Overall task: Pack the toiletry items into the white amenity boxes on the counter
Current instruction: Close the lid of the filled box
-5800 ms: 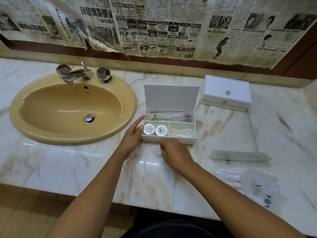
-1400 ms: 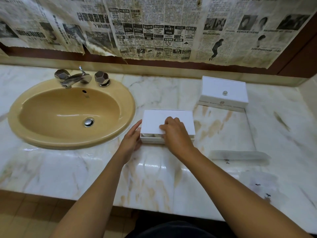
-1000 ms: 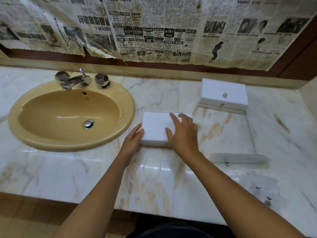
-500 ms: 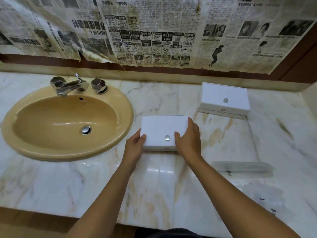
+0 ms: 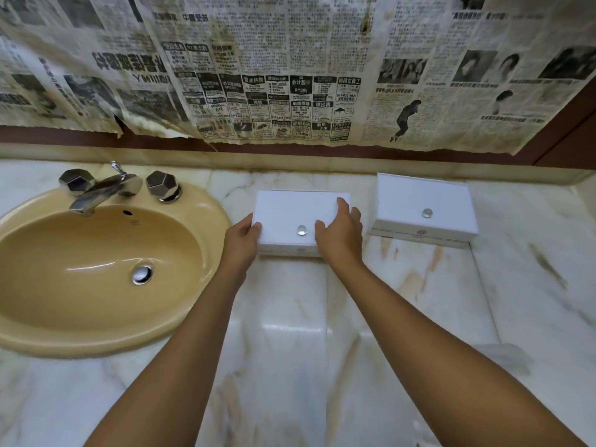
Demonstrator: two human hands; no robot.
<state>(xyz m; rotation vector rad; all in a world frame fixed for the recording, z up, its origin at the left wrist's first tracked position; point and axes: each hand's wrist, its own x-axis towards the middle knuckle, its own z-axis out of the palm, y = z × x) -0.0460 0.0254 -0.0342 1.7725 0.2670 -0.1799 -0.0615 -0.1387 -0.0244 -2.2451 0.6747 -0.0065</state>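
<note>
Head view, the only one: closed white amenity box (image 5: 290, 217) sits on the marble surface (image 5: 290, 333), just beside the sink (image 5: 96, 269) at its 3 o'clock and near a second closed white box (image 5: 422, 208), which lies at the first box's 3 o'clock, apart from it. Both lids are flat and down; each carries a small clear knob, the near one (image 5: 301, 230) toward the front edge of its lid. Left hand (image 5: 242, 240) grips the box's left front corner, thumb on the lid, fingers hidden down the side. Right hand (image 5: 338, 233) holds the right end, thumb on the lid near the knob, fingers curled over the lid's right part; both hands clamp the same box, one at either end. Contents are not visible. Judgement: the box looks like a rigid, thin-walled plastic or card case, light even when filled, with a smooth finish that could slide readily on polished marble. Stiff enough to take at the ends without flexing; squeezing the lid centre seems unwise, since it may bow. Best hold appears to be the short ends or front corners, low on the base, so the lid is not pried up. The knob likely suits lifting the lid only, not carrying. The sink edge at 9 o'clock is the obvious hazard.
</note>
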